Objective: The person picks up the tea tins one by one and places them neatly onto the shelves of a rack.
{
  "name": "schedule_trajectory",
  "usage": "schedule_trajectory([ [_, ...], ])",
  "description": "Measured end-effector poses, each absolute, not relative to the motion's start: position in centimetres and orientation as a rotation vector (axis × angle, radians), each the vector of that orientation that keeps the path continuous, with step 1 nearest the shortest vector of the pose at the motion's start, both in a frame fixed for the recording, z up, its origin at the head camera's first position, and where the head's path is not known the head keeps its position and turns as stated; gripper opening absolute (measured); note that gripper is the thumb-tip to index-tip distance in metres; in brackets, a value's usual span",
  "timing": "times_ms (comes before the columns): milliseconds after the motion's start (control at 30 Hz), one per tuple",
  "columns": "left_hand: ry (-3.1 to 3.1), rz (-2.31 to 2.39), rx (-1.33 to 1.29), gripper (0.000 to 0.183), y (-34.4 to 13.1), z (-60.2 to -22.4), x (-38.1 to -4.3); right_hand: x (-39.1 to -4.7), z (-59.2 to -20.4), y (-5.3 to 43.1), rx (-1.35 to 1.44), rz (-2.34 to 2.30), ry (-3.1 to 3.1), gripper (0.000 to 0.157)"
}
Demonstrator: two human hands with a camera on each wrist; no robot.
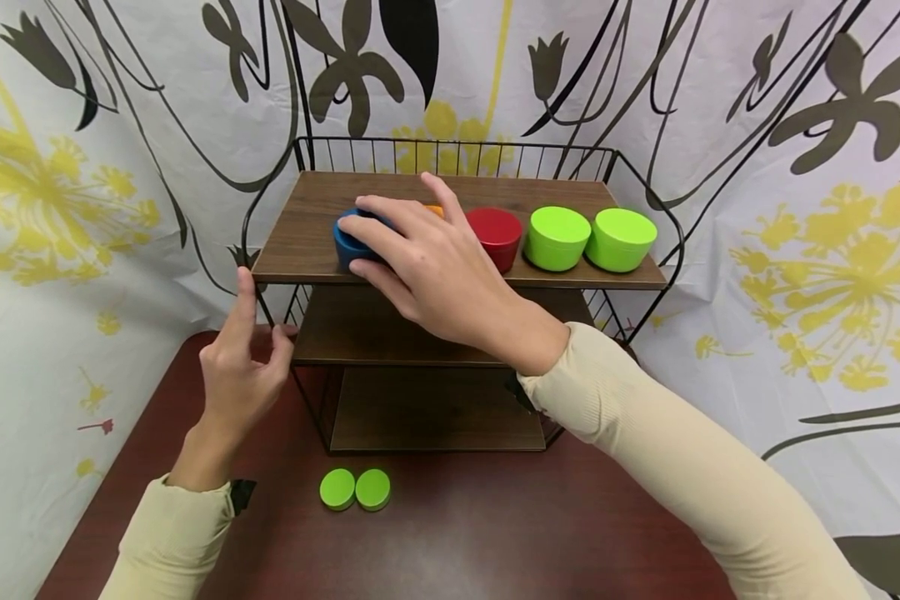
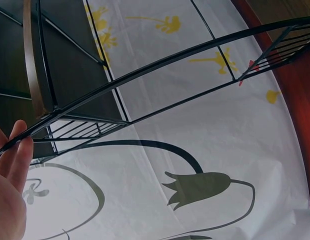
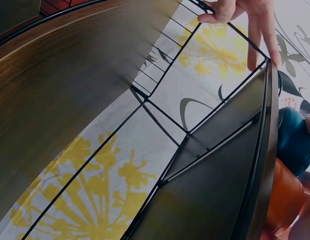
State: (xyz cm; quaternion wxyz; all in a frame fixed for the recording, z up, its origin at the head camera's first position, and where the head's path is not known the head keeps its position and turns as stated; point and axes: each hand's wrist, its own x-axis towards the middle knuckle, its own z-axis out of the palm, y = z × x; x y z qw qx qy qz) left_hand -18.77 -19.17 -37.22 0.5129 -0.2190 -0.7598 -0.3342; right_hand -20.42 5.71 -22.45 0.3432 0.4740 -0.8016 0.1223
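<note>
My right hand (image 1: pixel 450 275) grips a round blue container (image 1: pixel 347 248) near the front left of the top shelf, its fingers on the rim and side. The hand partly covers an orange container (image 3: pixel 285 197) just right of the blue one. A red container (image 1: pixel 497 240) and two lime-green ones continue the row, the nearer green container (image 1: pixel 557 239) beside the red. My left hand (image 1: pixel 243 367) holds the black wire frame (image 2: pixel 167 61) of the shelf rack at its left side, index finger up at the top shelf's corner, thumb lower on the frame.
The rack has three brown wooden shelves, with the middle shelf (image 1: pixel 345 333) and bottom shelf (image 1: pixel 435 408) below the top one. Two small green discs, one green disc (image 1: pixel 337 489) on the left, lie on the dark red table (image 1: pixel 495 533) in front. A flower-patterned cloth (image 1: pixel 795 292) hangs behind.
</note>
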Motion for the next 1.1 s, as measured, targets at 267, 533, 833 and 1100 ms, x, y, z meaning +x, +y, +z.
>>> schedule_trajectory([
  [267,-1.837,-0.808,-0.531,0.073,-19.14,-37.25,-18.56,-20.67,-22.63,5.63,1.219,0.286,-2.123,0.039],
  [533,-1.841,-0.797,-0.526,0.073,-19.11,-37.26,-18.5,-20.67,-22.59,5.63,1.171,0.246,-2.17,0.04],
  [833,-1.833,-0.805,-0.53,0.073,-19.01,-37.2,-18.53,-20.8,-22.6,5.84,1.15,0.234,-2.178,0.041],
  [1100,-1.832,-0.798,-0.527,0.074,-18.95,-37.16,-18.51,-20.65,-22.48,5.91,1.155,0.258,-2.151,0.042],
])
